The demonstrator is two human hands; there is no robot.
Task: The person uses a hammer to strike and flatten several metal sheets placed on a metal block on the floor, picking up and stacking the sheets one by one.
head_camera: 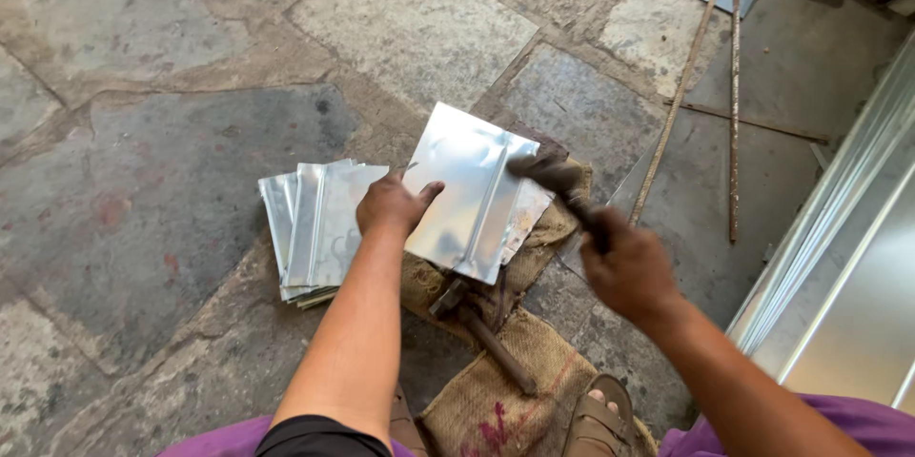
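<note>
A stone floor (172, 133) fills most of the view, with large silver metal panels (848, 276) cut off at the right edge. Two long thin rods (734, 104) lie across the slabs near them. In the middle, a shiny folded metal sheet (472, 190) rests tilted on brown sacking (534, 371). Just left of it lies a stack of similar sheets (315, 228). The left hand (391, 204) presses flat and open on the sheet's left edge. The right hand (629, 271) has its grip closed around a hammer (558, 181), blurred, its head over the sheet's right side. A second hammer (477, 324) lies on the sacking, partly hidden beneath the sheet.
</note>
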